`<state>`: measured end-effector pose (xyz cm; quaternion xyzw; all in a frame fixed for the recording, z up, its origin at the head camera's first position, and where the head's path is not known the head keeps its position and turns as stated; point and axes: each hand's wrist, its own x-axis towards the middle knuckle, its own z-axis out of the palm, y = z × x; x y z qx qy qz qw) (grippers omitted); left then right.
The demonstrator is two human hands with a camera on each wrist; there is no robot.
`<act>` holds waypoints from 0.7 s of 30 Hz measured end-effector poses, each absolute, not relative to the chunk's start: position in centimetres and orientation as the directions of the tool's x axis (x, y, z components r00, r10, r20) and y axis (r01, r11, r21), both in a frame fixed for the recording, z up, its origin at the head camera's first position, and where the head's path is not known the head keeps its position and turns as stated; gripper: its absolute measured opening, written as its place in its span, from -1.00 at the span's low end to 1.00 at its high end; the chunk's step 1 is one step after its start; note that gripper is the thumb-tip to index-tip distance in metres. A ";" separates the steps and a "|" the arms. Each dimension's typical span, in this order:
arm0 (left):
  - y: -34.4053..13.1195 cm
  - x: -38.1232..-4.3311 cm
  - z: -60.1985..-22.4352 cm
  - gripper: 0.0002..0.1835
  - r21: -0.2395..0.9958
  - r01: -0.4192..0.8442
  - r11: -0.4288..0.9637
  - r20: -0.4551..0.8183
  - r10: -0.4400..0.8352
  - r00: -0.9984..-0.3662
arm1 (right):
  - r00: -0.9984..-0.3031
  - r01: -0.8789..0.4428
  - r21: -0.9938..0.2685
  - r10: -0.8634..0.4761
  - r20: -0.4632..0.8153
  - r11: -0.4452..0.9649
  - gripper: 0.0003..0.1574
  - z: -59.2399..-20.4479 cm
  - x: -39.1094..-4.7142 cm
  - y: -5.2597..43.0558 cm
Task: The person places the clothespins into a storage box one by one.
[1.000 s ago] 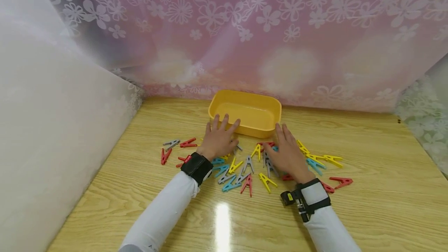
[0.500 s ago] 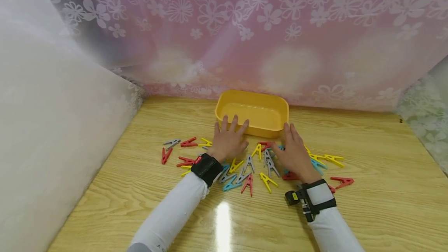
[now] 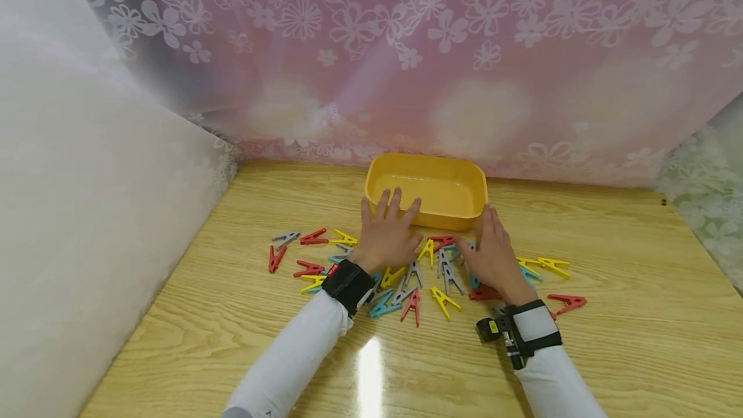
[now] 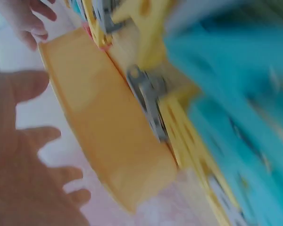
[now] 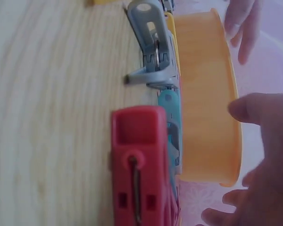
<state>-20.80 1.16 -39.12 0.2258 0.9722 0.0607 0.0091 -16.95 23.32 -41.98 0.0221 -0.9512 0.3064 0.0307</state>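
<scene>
As both arms reach out over the wooden table [image 3: 441,373], the head camera has the left hand [image 3: 387,237] with fingers spread wide, tips up over the near rim of the yellow tub [image 3: 447,220], which sits at the back by the pink floral cloth [image 3: 406,95]. And there's the right hand [image 3: 493,255], fingers straight and fairly close together, right at the tub's front corner! Clothespins everywhere in front: a yellow clothespin [image 3: 444,302] lies between the wrists, a pinkish-red clothespin [image 3: 411,308] just left of it, and out to the right a red clothespin [image 3: 567,302].

Over to the left wrist: fingers splayed beside the tub's rim, pinching nothing, though I can't tell how firmly they touch. A grey clothespin [image 4: 148,103] lies close along the tub's wall, and a blurred teal clothespin [image 4: 236,70] looms large.

Now the right wrist: the thumb's tip is at the rim, the other fingers extended past the tub's end; again, whether they press I can't say. Up close, a dark red clothespin [image 5: 137,165] fills the foreground, with an upright-looking gray clothespin [image 5: 155,52] beyond it.
</scene>
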 end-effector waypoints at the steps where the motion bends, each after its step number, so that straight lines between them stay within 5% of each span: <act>1: 0.8 -21.0 -39.1 -0.31 0.155 0.433 0.888 0.049 0.430 -0.901 | -0.996 -0.063 -0.587 -0.013 0.090 0.807 0.12 -42.0 -17.0 23.3; 8: -2.6 -23.9 -38.0 -0.43 0.399 0.401 0.824 0.269 0.313 -0.911 | -0.959 -0.007 -0.650 0.179 0.220 0.760 -0.08 -41.6 -17.0 22.9; 14: -4.7 -27.7 -37.7 -0.36 0.570 0.272 0.775 0.108 0.258 -0.960 | -0.944 0.094 -0.797 0.308 0.119 0.597 -0.19 -41.0 -16.9 22.5; 21: -5.6 -31.3 -37.9 -0.43 0.690 0.208 0.693 0.023 0.267 -0.963 | -0.958 0.213 -0.898 0.264 -0.114 0.385 -0.06 -40.6 -17.5 22.4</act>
